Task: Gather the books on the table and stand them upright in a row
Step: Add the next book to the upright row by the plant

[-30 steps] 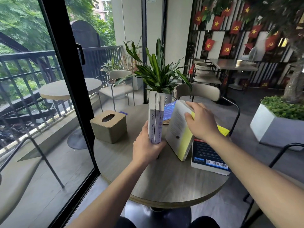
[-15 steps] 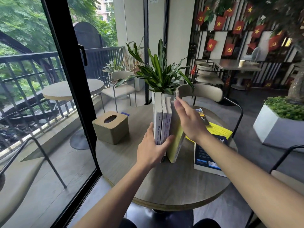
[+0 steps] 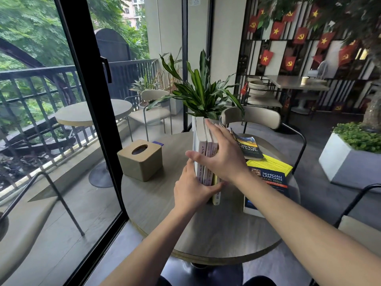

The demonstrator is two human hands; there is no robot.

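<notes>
Three books (image 3: pixel 203 162) stand upright in a row, spines toward me, in the middle of the round wooden table (image 3: pixel 206 238). My left hand (image 3: pixel 193 190) grips the row low down from the left and front. My right hand (image 3: pixel 223 155) lies flat against the row's right side, fingers spread and pointing up, thumb across the spines. A yellow and blue book (image 3: pixel 270 174) lies flat to the right on top of a white-edged book (image 3: pixel 250 209). Another blue-covered book (image 3: pixel 248 148) lies further back.
A tan tissue box (image 3: pixel 140 159) sits on the table's left side. A potted plant (image 3: pixel 203 96) stands right behind the upright books. A beige chair (image 3: pixel 253 116) faces me across the table. A black-framed glass door (image 3: pixel 90 112) runs along the left.
The yellow-edged book, tilted in my right hand before, now stands upright against the other two. My right hand has flattened against the row. My left hand has stayed on the books.
</notes>
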